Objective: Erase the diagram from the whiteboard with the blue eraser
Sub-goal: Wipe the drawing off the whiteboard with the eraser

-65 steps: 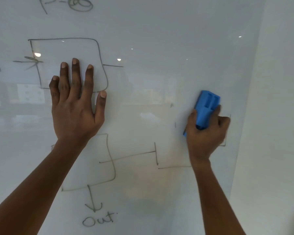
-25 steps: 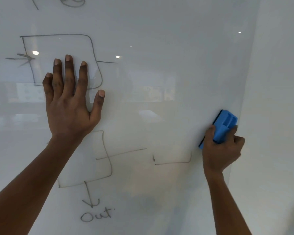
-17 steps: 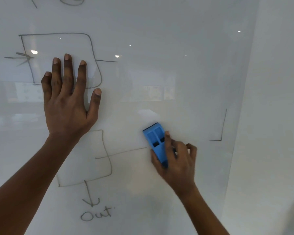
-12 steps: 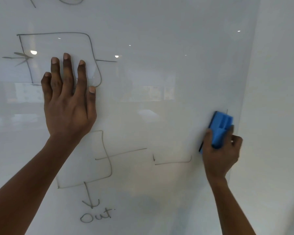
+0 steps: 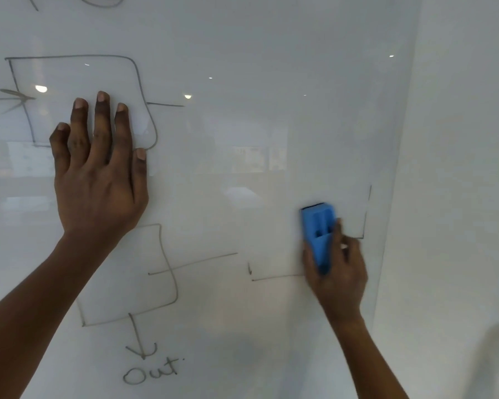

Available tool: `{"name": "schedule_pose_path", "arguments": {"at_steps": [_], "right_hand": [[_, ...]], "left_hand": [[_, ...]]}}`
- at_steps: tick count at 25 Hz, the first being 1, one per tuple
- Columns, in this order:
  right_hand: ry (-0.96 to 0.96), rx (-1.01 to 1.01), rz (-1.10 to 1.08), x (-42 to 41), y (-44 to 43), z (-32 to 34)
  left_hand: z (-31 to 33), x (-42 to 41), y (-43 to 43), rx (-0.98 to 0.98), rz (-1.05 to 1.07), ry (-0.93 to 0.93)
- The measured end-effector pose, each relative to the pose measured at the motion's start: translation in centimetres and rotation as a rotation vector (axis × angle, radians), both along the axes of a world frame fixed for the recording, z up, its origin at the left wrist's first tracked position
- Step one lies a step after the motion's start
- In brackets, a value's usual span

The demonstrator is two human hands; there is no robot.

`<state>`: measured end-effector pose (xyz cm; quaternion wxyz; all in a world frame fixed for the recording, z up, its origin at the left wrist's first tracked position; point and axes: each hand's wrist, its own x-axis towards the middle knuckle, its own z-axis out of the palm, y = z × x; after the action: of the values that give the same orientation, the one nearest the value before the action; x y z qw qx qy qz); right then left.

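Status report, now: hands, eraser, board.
Right hand gripping blue eraser, pressed to whiteboard. Left hand flat on board, covering upper box. Most of diagram unerased.

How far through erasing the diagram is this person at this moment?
Early. Done: only fragments of the lower-right box remain. In hand: the right hand presses the blue eraser to the whiteboard there, while the left hand lies flat on it. Left: the upper box, the lower box, the connector line, the arrow and "Out".
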<state>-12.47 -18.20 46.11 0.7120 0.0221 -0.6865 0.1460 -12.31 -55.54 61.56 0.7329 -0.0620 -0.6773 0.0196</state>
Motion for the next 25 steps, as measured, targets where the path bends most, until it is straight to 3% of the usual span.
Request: {"name": "schedule_pose_path", "arguments": {"at_steps": [2, 4, 5, 9, 10, 12, 15, 16, 18, 21, 22, 23, 25], "right_hand": [[-0.024, -0.449, 0.054, -0.3, 2.3, 2.2], [-0.026, -0.681, 0.115, -0.6, 2.3, 4.1], [-0.001, -0.620, 0.112, -0.7, 1.4, 4.3], [-0.037, 0.190, 0.105, -0.3, -2.0, 0.3], [-0.063, 0.295, 0.067, -0.4, -1.0, -0.4], [-0.061, 0.188, -0.029, -0.7, 2.6, -0.3], [-0.104, -0.510, 0.060, -0.8, 6.3, 2.0], [-0.112, -0.649, 0.090, -0.8, 6.0, 2.6], [-0.070, -0.544, 0.112, -1.1, 3.7, 2.3], [-0.102, 0.053, 0.107, -0.4, 1.5, -0.6], [-0.126, 0.163, 0.077, -0.4, 2.4, -0.8], [-0.129, 0.170, 0.034, -0.5, 3.5, -0.7], [-0.110, -0.164, 0.042, -0.7, 5.1, 0.5]], "left_hand": [[0.0, 0.0, 0.1, 0.003, 0.013, -0.003], [-0.1, -0.1, 0.3, 0.014, 0.018, 0.000], [-0.1, -0.1, 0.3, 0.019, 0.017, -0.003], [-0.2, -0.4, 0.1, 0.027, -0.027, -0.019], [-0.2, -0.4, -0.1, 0.025, -0.048, -0.026], [-0.1, -0.6, -0.2, 0.015, -0.076, -0.042], [-0.3, -0.8, 0.0, 0.032, -0.082, -0.057], [-0.3, -0.8, 0.0, 0.038, -0.084, -0.062], [-0.3, -0.8, 0.0, 0.029, -0.093, -0.080], [-0.2, -0.8, -0.3, 0.006, -0.122, -0.107], [-0.1, -0.8, -0.4, 0.012, -0.130, -0.113], [-0.1, -0.7, -0.3, 0.021, -0.136, -0.117], [-0.1, -0.6, -0.2, 0.031, -0.144, -0.120]]}}
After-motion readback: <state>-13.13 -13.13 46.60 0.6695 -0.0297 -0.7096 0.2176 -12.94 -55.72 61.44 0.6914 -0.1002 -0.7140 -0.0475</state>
